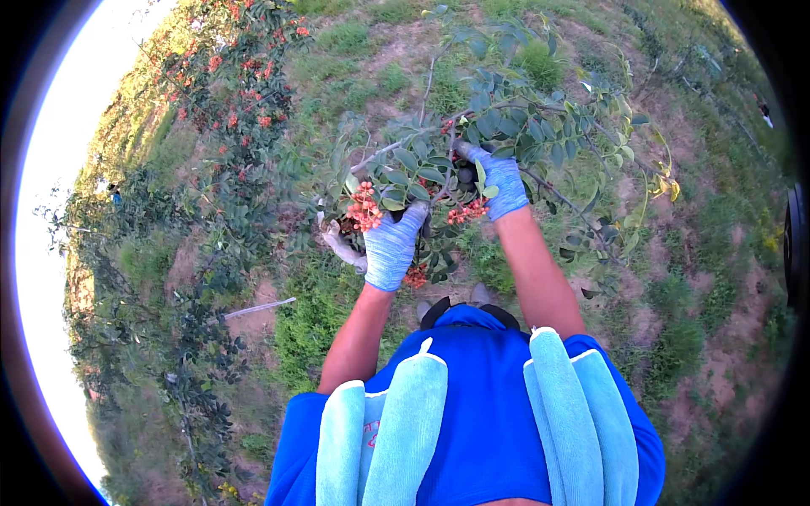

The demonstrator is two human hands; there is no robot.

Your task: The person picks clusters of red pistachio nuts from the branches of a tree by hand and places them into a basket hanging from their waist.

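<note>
My left hand (393, 243), in a light blue knit glove with a grey coating, reaches into a leafy, thorny-looking branch, probably Sichuan pepper. Beside its fingers hangs a cluster of orange-red berries (364, 209). A whitish strip of plastic or cloth (342, 245) lies just left of that hand. My right hand (497, 180), gloved alike, is bent in among the stems, close to the thin upright twig (450, 164). Below its fingers is another berry cluster (467, 212), and a third cluster (416, 276) sits lower, near my left wrist. Leaves (408, 174) cover most of my fingertips.
A shrub heavy with red berries (253, 82) stands at upper left. Thin branches (569, 202) arch out to the right of my right hand. Weedy ground (392, 76) with bare soil surrounds me. A pale stick (259, 308) lies at left. A light blue towel (405, 430) hangs from my neck.
</note>
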